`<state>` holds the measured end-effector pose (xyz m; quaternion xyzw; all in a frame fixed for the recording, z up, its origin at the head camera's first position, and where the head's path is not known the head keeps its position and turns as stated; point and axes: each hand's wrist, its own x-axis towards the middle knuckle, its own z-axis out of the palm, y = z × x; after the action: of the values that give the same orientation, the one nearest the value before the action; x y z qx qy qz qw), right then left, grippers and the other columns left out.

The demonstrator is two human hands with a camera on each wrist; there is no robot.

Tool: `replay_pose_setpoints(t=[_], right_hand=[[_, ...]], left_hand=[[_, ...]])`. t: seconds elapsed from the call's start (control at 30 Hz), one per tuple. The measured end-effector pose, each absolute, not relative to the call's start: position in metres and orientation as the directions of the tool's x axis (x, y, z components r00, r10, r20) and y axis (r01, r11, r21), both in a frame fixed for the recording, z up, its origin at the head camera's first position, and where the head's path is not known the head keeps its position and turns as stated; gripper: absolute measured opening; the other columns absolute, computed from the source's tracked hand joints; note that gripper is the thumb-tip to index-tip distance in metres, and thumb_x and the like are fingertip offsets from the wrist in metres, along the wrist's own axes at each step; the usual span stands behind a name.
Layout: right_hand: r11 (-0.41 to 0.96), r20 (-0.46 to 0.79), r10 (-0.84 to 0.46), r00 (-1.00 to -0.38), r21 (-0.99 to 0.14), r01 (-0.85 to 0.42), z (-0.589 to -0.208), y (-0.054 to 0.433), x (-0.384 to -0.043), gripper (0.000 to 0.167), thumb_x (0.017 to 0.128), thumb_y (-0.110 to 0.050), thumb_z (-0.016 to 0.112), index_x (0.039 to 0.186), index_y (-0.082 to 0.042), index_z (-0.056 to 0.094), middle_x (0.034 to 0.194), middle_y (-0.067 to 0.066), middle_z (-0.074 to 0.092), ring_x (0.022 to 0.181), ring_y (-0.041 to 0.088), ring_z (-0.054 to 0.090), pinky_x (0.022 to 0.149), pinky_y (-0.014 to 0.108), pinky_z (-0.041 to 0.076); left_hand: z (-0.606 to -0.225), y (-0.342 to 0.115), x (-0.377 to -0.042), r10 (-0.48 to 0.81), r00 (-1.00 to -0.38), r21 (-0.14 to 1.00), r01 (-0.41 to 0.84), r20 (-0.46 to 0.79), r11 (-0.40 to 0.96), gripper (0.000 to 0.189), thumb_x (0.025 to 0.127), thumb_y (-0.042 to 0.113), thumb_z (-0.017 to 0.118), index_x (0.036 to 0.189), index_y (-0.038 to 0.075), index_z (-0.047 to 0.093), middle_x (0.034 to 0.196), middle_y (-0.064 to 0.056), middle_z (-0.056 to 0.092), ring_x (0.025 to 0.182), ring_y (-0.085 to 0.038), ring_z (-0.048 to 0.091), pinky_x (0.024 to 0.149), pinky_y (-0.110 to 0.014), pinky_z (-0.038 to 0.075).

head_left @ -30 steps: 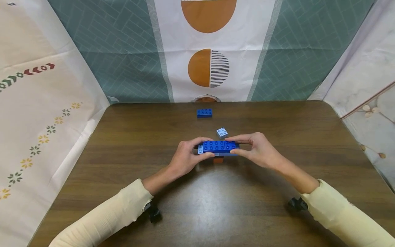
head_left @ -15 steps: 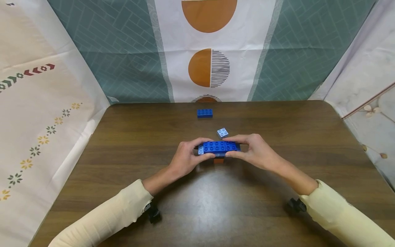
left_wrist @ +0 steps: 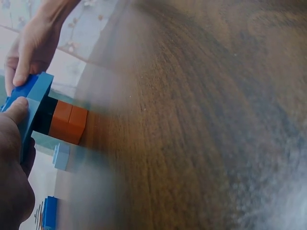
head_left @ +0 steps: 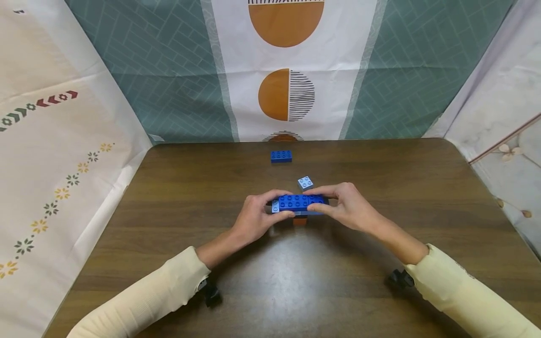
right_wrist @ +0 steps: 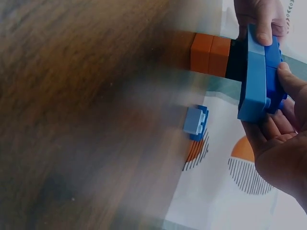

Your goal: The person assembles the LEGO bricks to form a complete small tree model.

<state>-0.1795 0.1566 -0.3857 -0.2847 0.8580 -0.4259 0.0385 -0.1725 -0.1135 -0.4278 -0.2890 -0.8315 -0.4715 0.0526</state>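
A brick stack stands at mid-table between both hands. Two orange bricks (right_wrist: 209, 54) form its base, then a dark brick (right_wrist: 235, 60), then a wider light blue layer (right_wrist: 253, 81). On top lie a long dark blue brick (head_left: 293, 202) and a shorter dark blue brick (head_left: 316, 200) end to end. My left hand (head_left: 252, 215) grips the left part from front and back, thumb at the near side. My right hand (head_left: 352, 206) pinches the short brick at the right end, thumb in front and fingers behind. Light blue studs (head_left: 275, 205) show at the left end.
Just behind the stack a small light blue brick (head_left: 305, 182) lies on the brown wooden table (head_left: 190, 173). Farther back, near the far edge, sits another dark blue brick (head_left: 281, 157). Patterned cloths (head_left: 177, 84) hang behind and at both sides.
My right hand has slid slightly left along the top bricks, and its thumb now overlaps the short brick's front. The left hand keeps its grip in place.
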Motion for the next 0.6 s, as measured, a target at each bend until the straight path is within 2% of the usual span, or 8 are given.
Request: replay_pose_setpoints(t=[0.2,0.37,0.47,0.53,0.6], right_hand=[[0.479,0.178,-0.519,-0.836,-0.750,-0.457,-0.388,0.158,-0.178,0.037,0.093,-0.017,0.084,0.129,-0.008,0.078,0.125,0.016,0.075,0.108,0.029,0.073,0.088,0.048,0.061],[0.474,0.182,-0.517,-0.837,-0.753,-0.457,-0.389,0.159,-0.178,0.038,0.093,-0.018,0.084,0.129,-0.008,0.078,0.125,0.015,0.075,0.109,0.029,0.073,0.088,0.048,0.061],[0.473,0.172,-0.516,-0.839,-0.760,-0.447,-0.388,0.159,-0.179,0.038,0.093,-0.018,0.085,0.129,-0.010,0.078,0.125,0.016,0.075,0.111,0.030,0.072,0.092,0.050,0.061],[0.475,0.166,-0.515,-0.841,-0.761,-0.441,-0.388,0.159,-0.179,0.038,0.093,-0.018,0.085,0.129,-0.010,0.078,0.126,0.016,0.075,0.113,0.032,0.072,0.097,0.052,0.059],[0.481,0.160,-0.515,-0.842,-0.760,-0.438,-0.387,0.159,-0.179,0.038,0.093,-0.019,0.085,0.129,-0.011,0.078,0.126,0.016,0.075,0.114,0.032,0.072,0.099,0.054,0.058]], left_hand=[[-0.430,-0.113,-0.173,0.437,-0.823,0.747,0.537,0.363,0.392,0.041,0.094,0.023,0.084,0.132,0.013,0.072,0.120,-0.007,0.078,0.088,-0.008,0.073,0.073,-0.029,0.062],[-0.429,-0.118,-0.179,0.493,-0.800,0.759,0.545,0.342,0.357,0.038,0.099,0.025,0.080,0.135,0.014,0.071,0.121,-0.005,0.077,0.088,-0.011,0.072,0.075,-0.034,0.062],[-0.429,-0.125,-0.190,0.519,-0.798,0.796,0.513,0.305,0.322,0.031,0.108,0.027,0.066,0.136,0.017,0.072,0.128,0.000,0.075,0.104,-0.012,0.072,0.091,-0.038,0.060],[-0.429,-0.130,-0.201,0.510,-0.808,0.825,0.484,0.294,0.291,0.032,0.113,0.028,0.055,0.137,0.015,0.073,0.132,0.002,0.074,0.116,-0.014,0.069,0.100,-0.041,0.057],[-0.428,-0.134,-0.214,0.469,-0.829,0.838,0.467,0.304,0.283,0.035,0.115,0.029,0.050,0.138,0.013,0.071,0.135,0.003,0.072,0.126,-0.015,0.066,0.108,-0.043,0.053]])
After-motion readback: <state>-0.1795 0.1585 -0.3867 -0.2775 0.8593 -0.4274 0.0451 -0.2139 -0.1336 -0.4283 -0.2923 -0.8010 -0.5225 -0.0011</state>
